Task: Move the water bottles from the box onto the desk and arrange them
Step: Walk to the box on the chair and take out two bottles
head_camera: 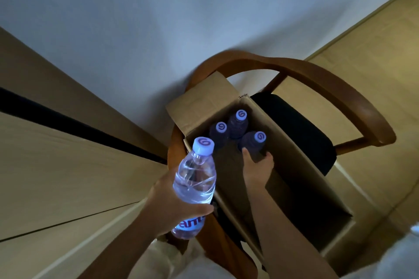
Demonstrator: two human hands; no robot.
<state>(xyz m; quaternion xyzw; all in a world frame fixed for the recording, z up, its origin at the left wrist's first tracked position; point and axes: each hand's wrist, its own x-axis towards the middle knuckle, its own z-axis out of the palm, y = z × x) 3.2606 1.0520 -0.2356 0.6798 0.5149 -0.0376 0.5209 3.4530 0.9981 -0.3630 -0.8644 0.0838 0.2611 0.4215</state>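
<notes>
- Bottles are split between two places: one is out of the box, and three stand upright inside it, grouped at its far end with their pale caps up.
- Wall [158,18], plain and pale, fills the space behind everything.
- Wooden panels [56,176] run along the left, with a dark gap between two of them.
- Chair [328,88], with a curved wooden back and a dark seat, carries the box.
- Box [294,165], brown cardboard, sits on the seat with its flaps open; its near part is dark and I cannot see what lies there.
- Left hand [172,201] grips the held bottle [195,186] round its middle, fingers wrapped about it, above the box's left edge; the bottle is clear, tilted, cap pointing up and away.
- Right hand [258,165] reaches down into the box, thumb and fingers spread on either side of the nearest bottle [255,142], touching its shoulder; whether the grasp has closed, I cannot tell.
- Middle bottle [220,130] stands just left of that one.
- Far bottle [239,122] stands behind them.
</notes>
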